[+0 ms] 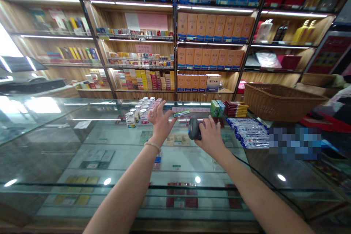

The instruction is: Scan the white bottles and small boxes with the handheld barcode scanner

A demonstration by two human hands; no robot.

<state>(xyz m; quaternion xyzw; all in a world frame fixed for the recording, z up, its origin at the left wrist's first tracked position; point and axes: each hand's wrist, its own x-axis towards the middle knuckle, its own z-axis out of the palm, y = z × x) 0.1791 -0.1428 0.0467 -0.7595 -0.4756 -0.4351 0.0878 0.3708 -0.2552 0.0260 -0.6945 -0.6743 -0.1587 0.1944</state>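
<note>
Between thumb and forefinger of my left hand (161, 122) is a slim green stick pack (181, 113), perhaps chewing gum, with its pale printed side in view. The other fingers of that hand are raised, and a light bracelet circles the wrist. My right hand (212, 137) grips a dark handheld barcode scanner (193, 129), whose head faces left, just below and right of the pack. A black cable (252, 166) passes beside my right forearm. Both hands are above the glass counter (123, 164). Several small lidded tubs (131, 120) stand behind and left of my left hand.
Green cartons (216, 108), red and yellow packets (236, 109) and blue-white packets (248, 132) lie on the counter's right. Behind them sits a wicker basket (282, 100). Flat packs show beneath the glass. Shelves with orange boxes (212, 26) line the wall.
</note>
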